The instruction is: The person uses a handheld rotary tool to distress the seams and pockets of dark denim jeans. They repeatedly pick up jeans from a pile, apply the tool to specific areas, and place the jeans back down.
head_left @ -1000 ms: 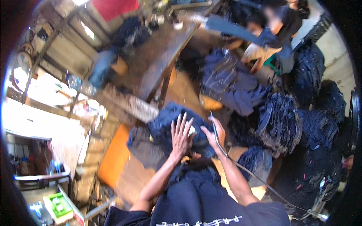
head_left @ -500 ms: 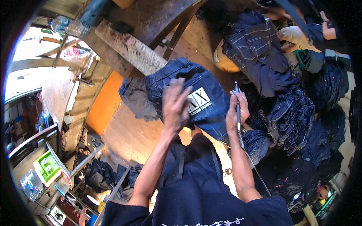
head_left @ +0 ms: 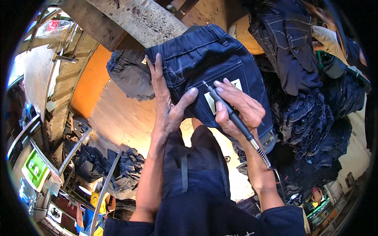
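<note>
A dark blue denim garment (head_left: 197, 51) with an elastic waistband is drawn over the end of a worn board (head_left: 145, 19). On its back pocket is a white patch (head_left: 210, 103), partly covered by my right hand. My left hand (head_left: 165, 106) lies along the waistband side, fingers stretched out and thumb apart, resting on the denim. Held like a pen in my right hand (head_left: 246, 108) is a slim dark pen-shaped rotary tool (head_left: 245, 130) with a spring sleeve and cable at its rear. Its metal tip points at the pocket's upper edge, near my left thumb; contact is unclear.
Dark grey cloth (head_left: 130, 74) bunches left of the denim. Stacked dark jeans (head_left: 301, 122) fill the right side. A person's arm (head_left: 319, 43) shows at the upper right. At the left stand a metal rail (head_left: 106, 188) and a green tray (head_left: 35, 169).
My right hand has moved left over the pocket, bringing the tool tip onto or near it. My left hand has shifted from the pocket to the waistband side. The view has shifted.
</note>
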Demonstrator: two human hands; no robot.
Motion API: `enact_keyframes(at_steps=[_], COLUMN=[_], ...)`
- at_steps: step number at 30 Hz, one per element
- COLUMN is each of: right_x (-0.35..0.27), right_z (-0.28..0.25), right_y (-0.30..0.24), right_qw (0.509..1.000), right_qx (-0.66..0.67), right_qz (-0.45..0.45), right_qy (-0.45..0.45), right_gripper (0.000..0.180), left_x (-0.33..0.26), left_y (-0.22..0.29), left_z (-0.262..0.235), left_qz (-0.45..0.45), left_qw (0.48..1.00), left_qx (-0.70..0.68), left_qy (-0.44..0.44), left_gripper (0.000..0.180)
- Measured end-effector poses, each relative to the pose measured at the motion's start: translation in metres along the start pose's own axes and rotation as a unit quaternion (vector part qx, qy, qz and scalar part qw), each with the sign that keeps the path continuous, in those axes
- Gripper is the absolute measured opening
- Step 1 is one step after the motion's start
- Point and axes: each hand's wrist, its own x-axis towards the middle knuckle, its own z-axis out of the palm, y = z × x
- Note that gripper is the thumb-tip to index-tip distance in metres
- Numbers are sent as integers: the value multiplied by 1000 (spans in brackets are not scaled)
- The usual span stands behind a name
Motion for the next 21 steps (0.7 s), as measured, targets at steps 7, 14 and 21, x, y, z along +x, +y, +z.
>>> enact_keyframes(at_steps=[7, 14, 21], right_x=[1, 0, 2], right_z=[13, 12, 12], right_y=[1, 1, 1], right_qw=[1000, 999, 1000], right_qx=[7, -14, -16], right_qz=[-27, -15, -9], right_qy=[8, -29, -18], right_gripper=[21, 22, 23], left_x=[1, 1, 2], left_y=[-6, -8, -10], left_z=[3, 2, 3], left_qz=[2, -7, 4], left_qw=[997, 996, 997], left_qx=[-74, -86, -75], left_qy=[-10, -25, -22], left_gripper=[116, 115, 117])
